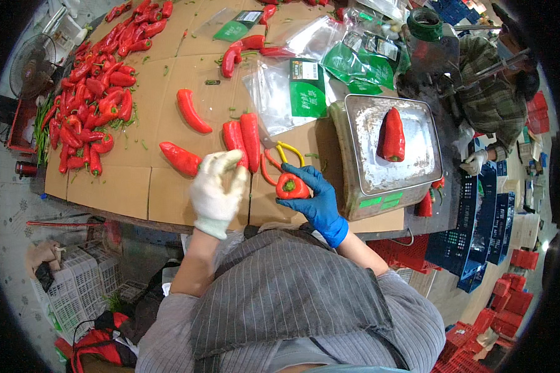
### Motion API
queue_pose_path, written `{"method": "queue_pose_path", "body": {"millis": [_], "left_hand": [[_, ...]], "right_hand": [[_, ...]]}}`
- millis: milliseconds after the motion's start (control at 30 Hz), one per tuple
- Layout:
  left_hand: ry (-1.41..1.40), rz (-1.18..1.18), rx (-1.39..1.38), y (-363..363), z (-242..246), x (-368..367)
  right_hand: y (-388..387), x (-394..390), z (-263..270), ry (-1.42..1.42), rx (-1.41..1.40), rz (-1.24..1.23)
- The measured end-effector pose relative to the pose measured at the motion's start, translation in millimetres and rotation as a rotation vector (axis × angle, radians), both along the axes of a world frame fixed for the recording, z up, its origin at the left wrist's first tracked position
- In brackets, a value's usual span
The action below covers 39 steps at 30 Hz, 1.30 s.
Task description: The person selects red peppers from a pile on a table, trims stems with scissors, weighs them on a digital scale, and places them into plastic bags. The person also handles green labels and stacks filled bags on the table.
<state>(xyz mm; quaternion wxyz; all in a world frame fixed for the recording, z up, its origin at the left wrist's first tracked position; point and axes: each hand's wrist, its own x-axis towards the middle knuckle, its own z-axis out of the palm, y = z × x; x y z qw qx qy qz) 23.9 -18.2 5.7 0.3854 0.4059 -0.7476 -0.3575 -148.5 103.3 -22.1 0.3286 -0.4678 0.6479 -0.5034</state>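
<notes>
My right hand [318, 200], in a blue glove, grips a red pepper [293, 186] with its green stem end facing me. In a white glove, my left hand [217, 193] is curled with thumb and fingers apart and nothing seen between them. Its fingertips are at the near end of a long red pepper [234, 137]; whether they touch it I cannot tell. Beside that lies another long pepper [250, 140]. Scissors [284, 151] with yellow and red handles rest by my right hand. One red pepper [393, 135] lies on the metal pan of a weighing scale [361, 175].
A heap of red peppers [93, 102] covers the cardboard-topped table's [121, 196] left side. Clear plastic bags [280, 93] with green printed panels lie behind the scissors. To the right, a co-worker's gloved hand [474, 163] is at blue crates [452, 233]. A large jar [429, 51] stands behind the scale.
</notes>
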Motion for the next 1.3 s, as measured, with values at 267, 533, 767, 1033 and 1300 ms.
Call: {"method": "queue_pose_path", "body": {"millis": [267, 533, 767, 1033, 1300], "left_hand": [[-0.05, -0.262, -0.212, 33.6, 8.2, -15.4], [-0.07, -0.203, -0.167, 38.4, 2.4, -22.1], [-0.083, -0.226, -0.227, 45.2, -4.6, -23.7], [0.227, -0.212, 0.201, 42.6, -27.1, -6.1], [0.315, -0.313, 0.519, 28.1, -49.5, 7.1]], "right_hand": [[-0.7, -2.8, -2.4, -0.077, -0.038, 0.0], [-2.5, 3.1, -4.0, 0.294, -0.048, -0.066], [1.3, 4.7, -0.9, 0.38, -0.053, -0.074], [-15.0, -7.5, 0.0, 0.671, -0.041, 0.015], [-39.7, -7.4, 9.0, -0.375, -0.135, -0.064]]}}
